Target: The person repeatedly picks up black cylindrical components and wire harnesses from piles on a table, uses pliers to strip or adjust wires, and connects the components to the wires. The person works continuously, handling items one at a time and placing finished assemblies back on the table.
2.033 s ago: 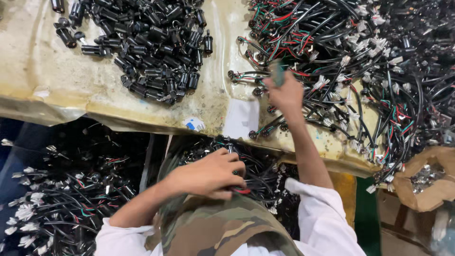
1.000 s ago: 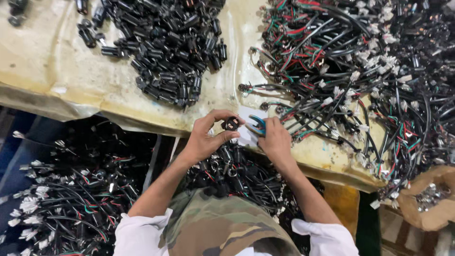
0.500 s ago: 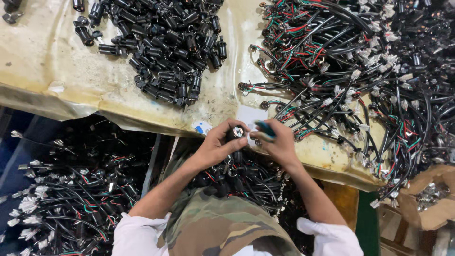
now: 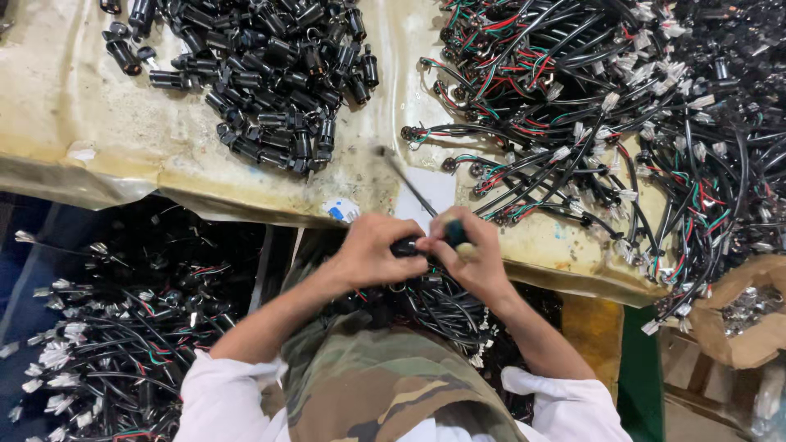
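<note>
The left hand (image 4: 372, 252) was closed around one small black connector (image 4: 403, 245), and the right hand (image 4: 475, 260) was gripped on one screwdriver (image 4: 453, 233) with a dark teal handle, its thin shaft (image 4: 405, 182) slanting up to the far left; both hands met just over the near edge of the table (image 4: 106, 139). On the table lay two heaps too dense to count, black connector shells (image 4: 262, 74) far left and wired harnesses (image 4: 622, 106) right, with a bare strip between them, and one brown bag (image 4: 741, 315) sat at the right edge.
</note>
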